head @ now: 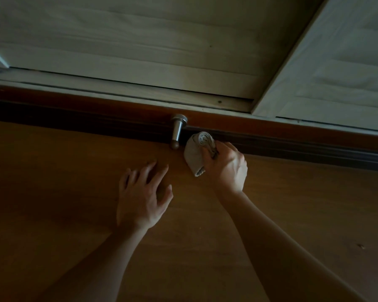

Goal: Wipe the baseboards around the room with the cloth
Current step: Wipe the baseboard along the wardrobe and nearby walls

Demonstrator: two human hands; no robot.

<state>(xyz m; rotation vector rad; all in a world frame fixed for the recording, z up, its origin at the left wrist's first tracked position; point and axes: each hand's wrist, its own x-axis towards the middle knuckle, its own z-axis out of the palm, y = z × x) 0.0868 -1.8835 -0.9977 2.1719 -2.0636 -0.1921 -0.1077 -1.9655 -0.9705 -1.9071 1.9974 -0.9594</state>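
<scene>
**While the cloth (194, 153) meets the baseboard (292, 147) by the doorstop (177, 131)**

Because my right hand (225, 168) has its fingers curled tight round the wadded pale cloth, the bundle is firm enough to press with. It sticks out of the fist toward eleven o'clock, and its upper end touches the dark baseboard. I judge it is bunched like that so a small, stiff end can get into the moulding's grooves.

At ten o'clock from the cloth, just beside it, the metal doorstop juts from the baseboard out over the floor (52, 203). Whether cloth and stop touch I cannot tell in this dim light. My guess is that the wipe is working the tight spot next to the stop, which a flat pass would skip.

At eight o'clock from the right hand, well apart from the cloth, my left hand (140, 197) holds nothing. Its fingers are spread and relaxed at the wooden floor, probably as a prop while I lean low.

The baseboard runs from nine o'clock across to four o'clock of the view, below pale wood panels (140, 40). Which stretch is already wiped I cannot tell.
</scene>
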